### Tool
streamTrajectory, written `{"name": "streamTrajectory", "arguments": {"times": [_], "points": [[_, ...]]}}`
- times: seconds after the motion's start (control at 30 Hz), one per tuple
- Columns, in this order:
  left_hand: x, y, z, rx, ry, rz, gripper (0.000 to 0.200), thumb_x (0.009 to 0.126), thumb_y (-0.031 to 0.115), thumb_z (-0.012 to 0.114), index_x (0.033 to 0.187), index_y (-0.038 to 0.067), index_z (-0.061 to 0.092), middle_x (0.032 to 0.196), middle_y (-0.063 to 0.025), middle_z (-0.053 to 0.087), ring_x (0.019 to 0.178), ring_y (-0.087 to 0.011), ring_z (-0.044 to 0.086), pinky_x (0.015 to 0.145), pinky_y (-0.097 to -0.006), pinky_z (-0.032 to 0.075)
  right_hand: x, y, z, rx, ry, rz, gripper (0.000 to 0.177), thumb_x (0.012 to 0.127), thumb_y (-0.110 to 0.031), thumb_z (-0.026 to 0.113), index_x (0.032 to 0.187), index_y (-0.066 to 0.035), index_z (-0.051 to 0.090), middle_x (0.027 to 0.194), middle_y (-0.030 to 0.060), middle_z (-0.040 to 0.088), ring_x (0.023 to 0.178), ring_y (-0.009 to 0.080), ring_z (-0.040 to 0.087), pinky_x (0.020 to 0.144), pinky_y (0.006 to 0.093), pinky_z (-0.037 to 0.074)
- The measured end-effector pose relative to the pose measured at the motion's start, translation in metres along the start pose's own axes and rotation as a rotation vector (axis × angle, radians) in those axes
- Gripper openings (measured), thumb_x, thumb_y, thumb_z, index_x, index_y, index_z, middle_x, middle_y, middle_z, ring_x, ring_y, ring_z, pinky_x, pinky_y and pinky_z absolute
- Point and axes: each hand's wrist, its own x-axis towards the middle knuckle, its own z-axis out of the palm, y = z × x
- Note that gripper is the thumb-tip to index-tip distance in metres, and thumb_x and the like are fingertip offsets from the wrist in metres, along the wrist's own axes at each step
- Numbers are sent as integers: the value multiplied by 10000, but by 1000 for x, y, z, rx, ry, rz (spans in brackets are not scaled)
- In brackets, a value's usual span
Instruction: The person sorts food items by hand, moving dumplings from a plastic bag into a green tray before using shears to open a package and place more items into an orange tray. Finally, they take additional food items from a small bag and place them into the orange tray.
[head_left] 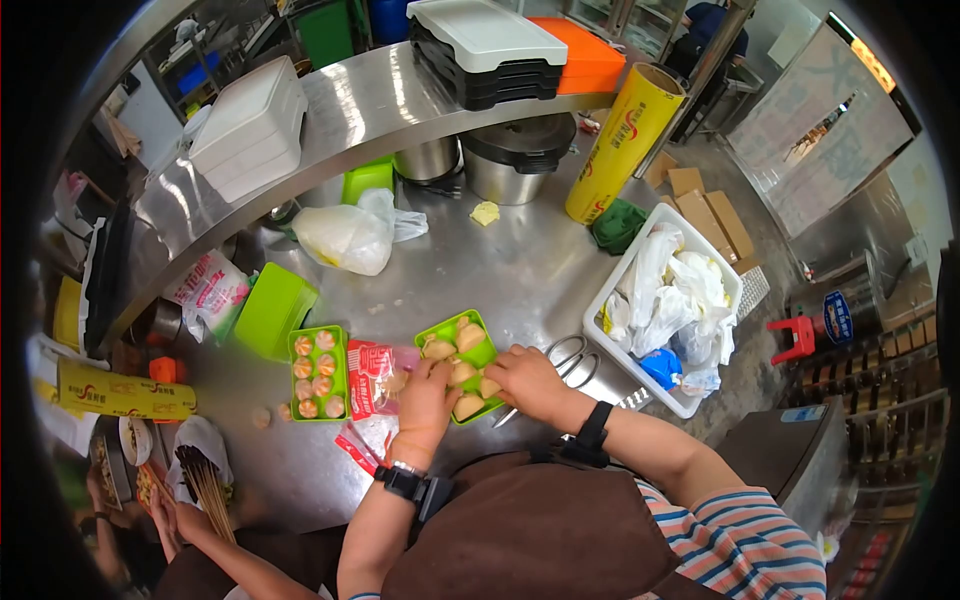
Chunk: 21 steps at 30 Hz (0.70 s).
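Note:
A green tray holds several tan, rounded food pieces. My left hand is at the tray's left edge, its fingers curled down and their tips partly hidden; what they hold does not show. From the right, my right hand reaches over the tray's edge with bent fingers on a tan piece. Left of the tray lies a red and clear plastic packet, partly under my left hand. Beside it, a second green tray carries two rows of round orange-and-white pieces.
Scissors lie right of my right hand. A white bin holds plastic bags. Green boxes, a bagged item and a lidded pot stand behind. A co-worker's hands work beside skewers at lower left.

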Motion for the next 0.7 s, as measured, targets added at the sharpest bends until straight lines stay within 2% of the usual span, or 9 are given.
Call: {"name": "streamTrajectory", "arguments": {"times": [0.03, 0.1, 0.23, 0.4, 0.5, 0.6, 0.67, 0.7], "points": [[-3, 3, -6, -1, -3, 4, 305, 716, 172, 767, 984, 80, 654, 985, -125, 645, 877, -338, 636, 730, -424, 528, -2, 0, 2, -8, 18, 6, 240, 688, -153, 705, 919, -122, 646, 873, 51, 617, 893, 270, 575, 741, 404, 459], [-15, 4, -16, 31, -273, 73, 337, 698, 214, 790, 981, 88, 657, 1027, -123, 637, 905, -320, 633, 743, -415, 530, -5, 0, 0, -16, 37, 18, 230, 691, -149, 701, 912, -120, 645, 874, 52, 616, 894, 270, 576, 742, 404, 460], [-22, 8, -6, 120, -241, 149, 326, 667, 230, 805, 932, 106, 661, 1018, -104, 620, 918, -303, 624, 742, -411, 528, -3, 1, -2, 8, 34, 3, 206, 694, -149, 694, 891, -113, 646, 867, 54, 613, 892, 271, 575, 746, 404, 463], [-23, 11, -3, 109, -198, 105, 347, 651, 274, 815, 917, 106, 669, 1003, -98, 624, 924, -307, 622, 759, -415, 525, -7, 3, -1, 21, 38, 1, 213, 697, -153, 693, 901, -111, 649, 870, 56, 615, 888, 272, 573, 749, 406, 464], [-21, 11, -1, 81, -173, 102, 309, 668, 245, 801, 912, 106, 672, 991, -97, 624, 915, -308, 623, 745, -414, 528, -6, 1, -1, 6, 29, 13, 235, 697, -155, 695, 925, -119, 649, 883, 62, 615, 904, 275, 577, 765, 409, 468], [-24, 6, 6, 66, -161, 69, 282, 685, 229, 787, 915, 108, 677, 971, -94, 623, 896, -306, 626, 729, -414, 530, 3, -7, -5, 160, 120, 91, 258, 696, -154, 696, 949, -126, 653, 899, 73, 616, 923, 282, 580, 781, 416, 474], [-27, 3, 7, 66, -161, 56, 295, 691, 240, 786, 937, 114, 681, 979, -90, 625, 896, -303, 628, 727, -407, 531, 16, -11, -6, 170, 200, -42, 305, 713, -172, 720, 1008, -141, 648, 916, 75, 599, 941, 290, 576, 796, 403, 485], [-27, 3, 7, 64, -161, 40, 309, 697, 252, 785, 958, 121, 685, 986, -85, 628, 896, -299, 630, 724, -400, 533, 21, -11, 0, 170, 205, -38, 305, 713, -172, 720, 1008, -141, 648, 916, 75, 599, 941, 290, 576, 796, 403, 485]]}}
